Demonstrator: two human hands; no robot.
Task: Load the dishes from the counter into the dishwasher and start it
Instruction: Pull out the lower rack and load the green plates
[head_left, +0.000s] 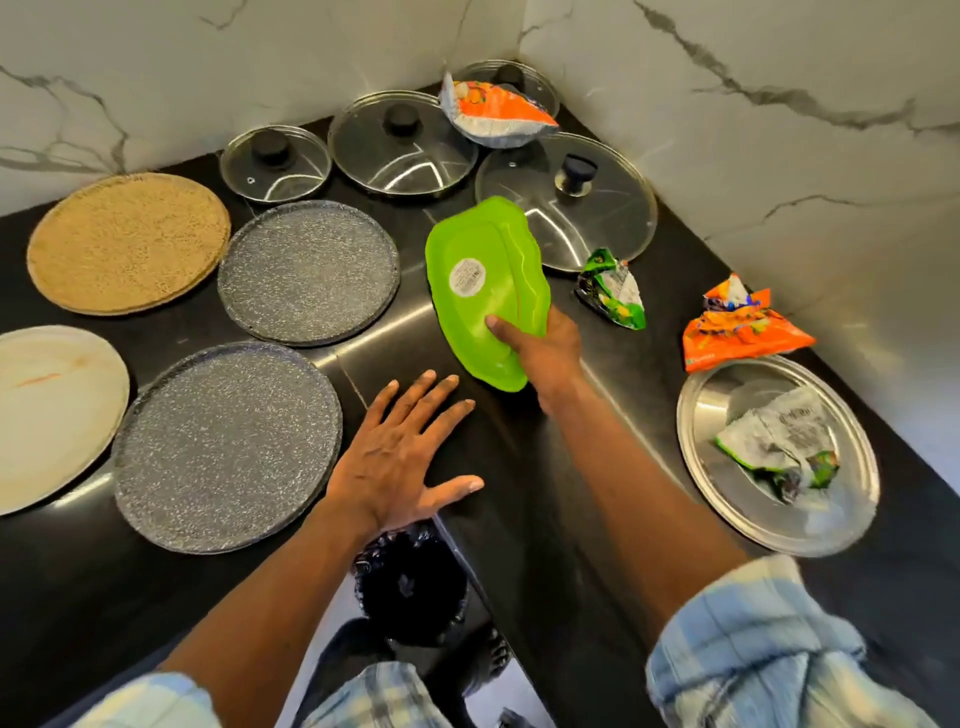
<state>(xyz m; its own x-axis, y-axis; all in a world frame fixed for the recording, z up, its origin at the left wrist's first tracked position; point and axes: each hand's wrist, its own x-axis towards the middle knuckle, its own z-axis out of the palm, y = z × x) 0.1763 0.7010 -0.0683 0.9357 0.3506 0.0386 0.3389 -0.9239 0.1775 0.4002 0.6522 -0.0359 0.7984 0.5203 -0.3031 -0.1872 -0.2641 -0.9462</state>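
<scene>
The right hand (550, 348) grips a green plate (478, 280) by its near edge, thumb pressed on the underside and fingers curled behind it. The plate is tilted up off the black counter (156, 597), its stickered bottom facing the camera. The left hand (395, 457) holds nothing, its fingers straight and spread over the counter; whether it touches cannot be told. To its left lie a near grey plate (226, 447), a far grey plate (309, 273), a tan plate (127, 241) and a white plate (52, 410). Glass lids (402, 143) sit by the wall, and at right a steel plate (727, 405) carries a crumpled wrapper (779, 447).
</scene>
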